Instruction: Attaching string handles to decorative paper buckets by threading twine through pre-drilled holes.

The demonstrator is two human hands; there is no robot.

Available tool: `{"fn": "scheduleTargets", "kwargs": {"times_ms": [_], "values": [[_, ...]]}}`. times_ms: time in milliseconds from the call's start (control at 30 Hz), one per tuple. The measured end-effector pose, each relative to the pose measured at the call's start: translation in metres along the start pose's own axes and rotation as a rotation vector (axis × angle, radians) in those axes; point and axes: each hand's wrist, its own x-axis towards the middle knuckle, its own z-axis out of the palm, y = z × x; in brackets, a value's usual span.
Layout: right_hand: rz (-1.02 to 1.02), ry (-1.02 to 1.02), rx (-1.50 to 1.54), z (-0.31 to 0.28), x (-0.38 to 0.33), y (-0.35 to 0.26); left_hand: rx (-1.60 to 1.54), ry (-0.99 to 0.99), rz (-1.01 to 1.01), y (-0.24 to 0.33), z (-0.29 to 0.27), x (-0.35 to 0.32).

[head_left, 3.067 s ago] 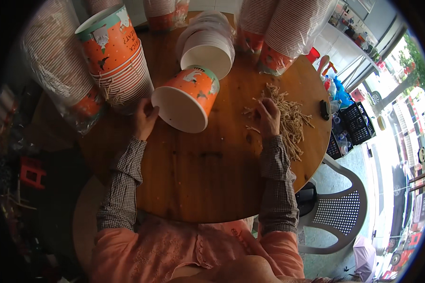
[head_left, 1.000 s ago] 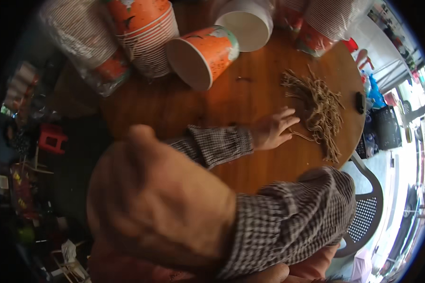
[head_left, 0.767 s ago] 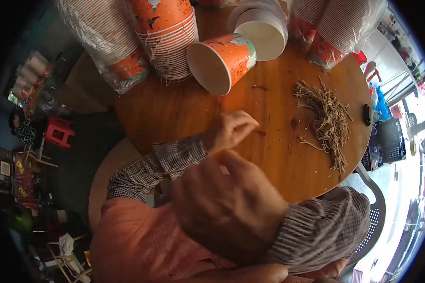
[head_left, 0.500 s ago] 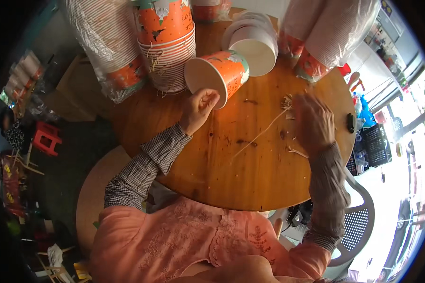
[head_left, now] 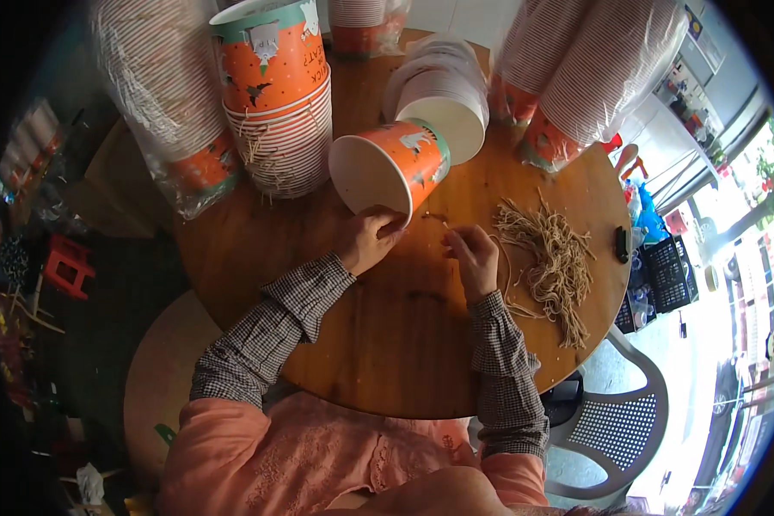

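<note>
An orange and green paper bucket [head_left: 421,168] with a white inside lies on its side on the wooden table, its mouth turned toward me and to the left. My left hand [head_left: 371,242] is closed on the lower edge of its rim. Just right of that rim, my right hand [head_left: 477,261] pinches the end of a tan twine cord, only a little of which shows at the fingertips. A loose pile of such cords [head_left: 552,267] lies to the right of that hand. One strand curves from the pile beside my right wrist.
A stack of paper buckets [head_left: 284,146] with cords hanging on the sides stands behind my left hand. Plastic-wrapped stacks rise at the far left [head_left: 168,103] and far right [head_left: 589,95]. White buckets [head_left: 460,129] lie nested behind the orange one. A grey chair [head_left: 619,430] stands at the right.
My right hand has come left from over the cord pile to beside the bucket, uncovering the pile. My left hand stays at the bucket's rim. The whole view has shifted slightly.
</note>
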Motion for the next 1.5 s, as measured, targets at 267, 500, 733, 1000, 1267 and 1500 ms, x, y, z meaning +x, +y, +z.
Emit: {"fn": "scheduleTargets", "kwargs": {"times_ms": [267, 500, 733, 1000, 1267, 1500], "values": [[0.036, -0.076, -0.117, 0.005, -0.005, 0.001, -0.099, -0.075, -0.124, -0.011, 0.005, -0.007], [-0.114, 0.037, -0.360, -0.003, -0.002, 0.006, -0.017, -0.051, -0.097, -0.005, -0.005, -0.005], [-0.164, 0.517, -0.950, -0.107, 0.005, -0.007, -0.002, -0.061, -0.117, 0.004, -0.013, -0.008], [-0.068, 0.610, -1.104, -0.162, 0.005, -0.003, -0.061, -0.068, -0.176, 0.008, -0.007, -0.010], [-0.186, 0.376, -1.142, -0.139, 0.001, 0.011, 0.031, -0.085, -0.058, 0.002, -0.006, -0.012], [0.004, 0.389, -1.217, -0.120, -0.001, -0.005, 0.089, -0.064, -0.036, 0.006, -0.011, -0.012]]}}
